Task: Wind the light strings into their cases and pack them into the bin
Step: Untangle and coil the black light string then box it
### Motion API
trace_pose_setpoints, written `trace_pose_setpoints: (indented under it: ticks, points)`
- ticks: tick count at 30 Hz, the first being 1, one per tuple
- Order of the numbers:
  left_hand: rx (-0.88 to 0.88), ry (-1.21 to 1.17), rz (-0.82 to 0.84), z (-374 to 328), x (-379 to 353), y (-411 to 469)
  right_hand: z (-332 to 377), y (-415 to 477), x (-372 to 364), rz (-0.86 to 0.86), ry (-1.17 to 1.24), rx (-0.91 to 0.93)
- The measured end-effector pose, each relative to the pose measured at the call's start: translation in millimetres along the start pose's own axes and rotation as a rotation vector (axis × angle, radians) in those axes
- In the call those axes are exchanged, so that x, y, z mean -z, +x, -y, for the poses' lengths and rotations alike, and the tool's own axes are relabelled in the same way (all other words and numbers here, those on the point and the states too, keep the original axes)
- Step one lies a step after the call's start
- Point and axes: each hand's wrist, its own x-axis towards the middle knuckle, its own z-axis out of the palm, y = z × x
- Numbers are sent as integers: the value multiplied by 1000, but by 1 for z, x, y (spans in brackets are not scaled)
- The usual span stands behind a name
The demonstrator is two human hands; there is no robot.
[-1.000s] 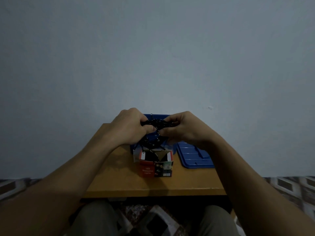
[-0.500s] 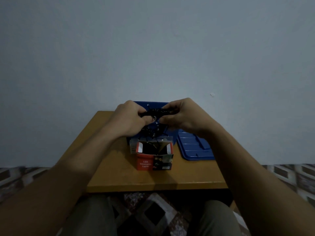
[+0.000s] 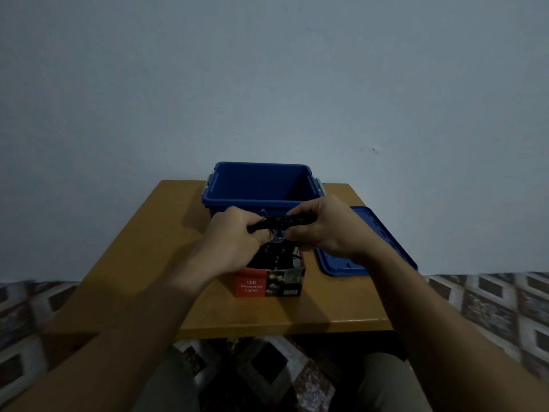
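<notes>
One table [image 3: 133, 278] fills mid-frame. On it the bin [image 3: 261, 176], upper centre, shows nothing inside, with its lid [image 3: 383, 239] at right. Left hand [image 3: 231, 233] and right hand [image 3: 323, 227] hover just above the open case [image 3: 267, 283] — dark wire in it — each clamped on the string [image 3: 276, 223], which lies left-right between them.

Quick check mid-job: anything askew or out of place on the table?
The blue lid lies beside the bin with its right side past the table edge; it might slip. The light string hanging into its case is just unfinished work.
</notes>
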Motion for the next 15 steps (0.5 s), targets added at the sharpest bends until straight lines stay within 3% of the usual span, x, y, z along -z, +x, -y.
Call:
trace_pose_setpoints:
  ticks: [8,15]
  points:
    - [7,163,-126,15,-17,-5,-11,5,-20,-18,-272,25]
    - [-52,340,-46,29,-22,-10,-17,-1,-34,75,-395,4]
